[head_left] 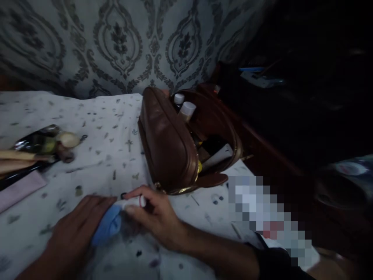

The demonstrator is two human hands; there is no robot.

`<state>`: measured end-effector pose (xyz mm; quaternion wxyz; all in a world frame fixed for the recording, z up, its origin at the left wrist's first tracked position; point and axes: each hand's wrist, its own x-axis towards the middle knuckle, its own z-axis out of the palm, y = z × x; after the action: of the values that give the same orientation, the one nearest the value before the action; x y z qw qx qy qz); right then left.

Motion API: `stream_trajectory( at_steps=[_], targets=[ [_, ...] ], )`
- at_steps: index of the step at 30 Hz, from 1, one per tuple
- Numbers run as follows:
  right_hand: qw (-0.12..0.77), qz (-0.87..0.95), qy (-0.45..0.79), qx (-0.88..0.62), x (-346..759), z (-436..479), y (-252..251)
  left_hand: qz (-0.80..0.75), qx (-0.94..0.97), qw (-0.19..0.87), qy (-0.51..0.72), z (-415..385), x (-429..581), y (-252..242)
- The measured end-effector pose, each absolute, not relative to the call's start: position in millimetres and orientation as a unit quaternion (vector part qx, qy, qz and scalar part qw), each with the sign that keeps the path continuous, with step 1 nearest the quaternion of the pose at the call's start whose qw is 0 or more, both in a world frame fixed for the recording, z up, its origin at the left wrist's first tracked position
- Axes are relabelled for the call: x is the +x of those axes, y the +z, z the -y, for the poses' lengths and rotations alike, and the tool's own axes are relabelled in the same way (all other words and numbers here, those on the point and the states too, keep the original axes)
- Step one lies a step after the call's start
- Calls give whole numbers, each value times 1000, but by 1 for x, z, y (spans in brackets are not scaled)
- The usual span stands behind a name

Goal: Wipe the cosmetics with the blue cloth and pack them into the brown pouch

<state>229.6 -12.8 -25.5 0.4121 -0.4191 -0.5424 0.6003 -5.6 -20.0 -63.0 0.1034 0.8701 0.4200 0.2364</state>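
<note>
My right hand (157, 217) is closed in a pinch round a small white tube-like thing (134, 202) with a red ring near its right end. Its exact kind is hard to make out in the dim light. My left hand (75, 225) curls over a soft blue cloth (109, 224), which meets the left end of the white thing. Just beyond both hands, an open brown toiletry bag (169, 144) lies on the patterned white sheet (107, 132). Inside it are white-capped bottles (187, 109) and a pale flat item (218, 157).
On the left lie a pink tube (25, 190), wooden-handled items (20, 156) and a dark, shiny package (37, 140). A patterned curtain or wall covering (119, 42) rises behind the sheet. A dark wooden edge (259, 142) runs along the right. A blurred-out patch (268, 217) hides something there.
</note>
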Motion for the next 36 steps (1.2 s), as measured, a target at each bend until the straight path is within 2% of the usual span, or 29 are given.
stream_trajectory(
  at_steps=[4, 8, 11, 14, 16, 20, 25, 28, 32, 36],
  targets=[
    [447, 549, 591, -387, 225, 10, -29, -394, 863, 182, 257, 11, 9, -32],
    [468, 556, 579, -370, 220, 10, -31, -406, 833, 231, 296, 6, 13, -22],
    [485, 545, 575, -371, 218, 11, -30, -455, 727, 371, 355, 7, 16, -18],
    [504, 518, 581, -373, 215, 16, -28, -495, 520, 542, 436, 10, 19, -14],
    [516, 499, 589, -371, 213, 21, -28, -489, 422, 596, 477, 13, 19, -12],
    [532, 466, 606, -365, 209, 28, -30, -504, 417, 588, 475, 22, 14, -10],
    [531, 452, 631, -340, 207, 26, -33, -504, 586, 476, 419, 34, 15, -5],
    [517, 458, 637, -342, 207, 23, -33, -509, 621, 428, 414, 35, 19, -4],
    [503, 489, 608, -371, 206, 21, -34, -504, 628, 417, 423, 32, 19, -11],
    [498, 540, 557, -387, 209, 21, -36, -489, 606, 455, 432, 29, 15, -20]
  ],
)
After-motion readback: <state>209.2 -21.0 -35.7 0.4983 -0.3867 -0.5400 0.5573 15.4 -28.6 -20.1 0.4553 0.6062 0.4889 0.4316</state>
